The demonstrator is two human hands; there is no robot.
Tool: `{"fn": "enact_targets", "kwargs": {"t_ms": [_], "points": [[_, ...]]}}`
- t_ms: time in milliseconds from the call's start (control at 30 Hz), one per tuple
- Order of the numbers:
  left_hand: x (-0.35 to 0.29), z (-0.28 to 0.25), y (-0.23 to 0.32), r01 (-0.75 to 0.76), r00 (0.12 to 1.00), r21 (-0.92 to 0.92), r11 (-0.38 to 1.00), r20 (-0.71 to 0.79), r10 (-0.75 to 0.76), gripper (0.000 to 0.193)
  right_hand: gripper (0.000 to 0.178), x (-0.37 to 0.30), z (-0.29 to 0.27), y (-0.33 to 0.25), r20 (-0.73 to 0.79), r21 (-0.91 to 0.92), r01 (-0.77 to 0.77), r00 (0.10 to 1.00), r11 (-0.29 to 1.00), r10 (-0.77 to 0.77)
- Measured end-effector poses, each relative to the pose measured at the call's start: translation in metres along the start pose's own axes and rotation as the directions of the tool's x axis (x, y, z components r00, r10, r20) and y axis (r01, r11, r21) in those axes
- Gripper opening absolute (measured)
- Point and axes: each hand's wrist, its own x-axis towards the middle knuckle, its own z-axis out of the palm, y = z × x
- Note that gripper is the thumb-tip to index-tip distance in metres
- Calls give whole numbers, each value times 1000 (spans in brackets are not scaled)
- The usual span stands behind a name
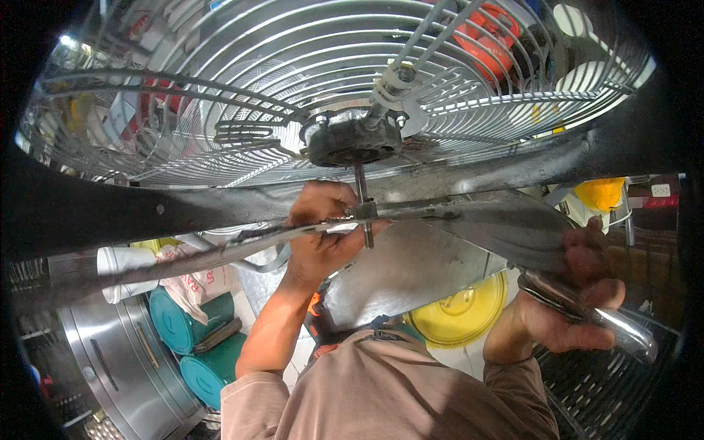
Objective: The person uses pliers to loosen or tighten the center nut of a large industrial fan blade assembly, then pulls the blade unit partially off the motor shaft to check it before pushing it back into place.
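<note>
left hand (315,242) grips the fan blade (491,220), right hand (543,323) a metal tool (631,336); this seems hub (361,210) work, next needing steady alignment.

I'm counting 1 L hand (320,235) at ctr + 1 R hand (548,323) mid-R, 2 total. 1 metal tool (627,336) is showing mid-R, 1 shaft (360,180) ctr. 2 fan blades (499,227) are spreading L & R. Up top, 1 wire cage (260,45) is arching. 2 teal tubs (174,323) are sitting lower L, 1 white tub (128,258) mid-L, 1 yellow lid (466,315) lower ctr-R.
</note>
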Motion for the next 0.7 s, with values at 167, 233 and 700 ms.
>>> {"fn": "enact_targets", "kwargs": {"t_ms": [167,233,700], "points": [[-2,-2,0,43,999,-43,998,4,-43,45,62,5,3,3,128,54,-11,992,998,4],[-5,-7,1,134,989,-34,990,67,-132,45,63,6,20,6,-94,124,-45,994,991,57],[9,-18,45,577,811,-458,677,220,-542,42,53,17,11,5,-394,123,-362,837,924,380]]}}
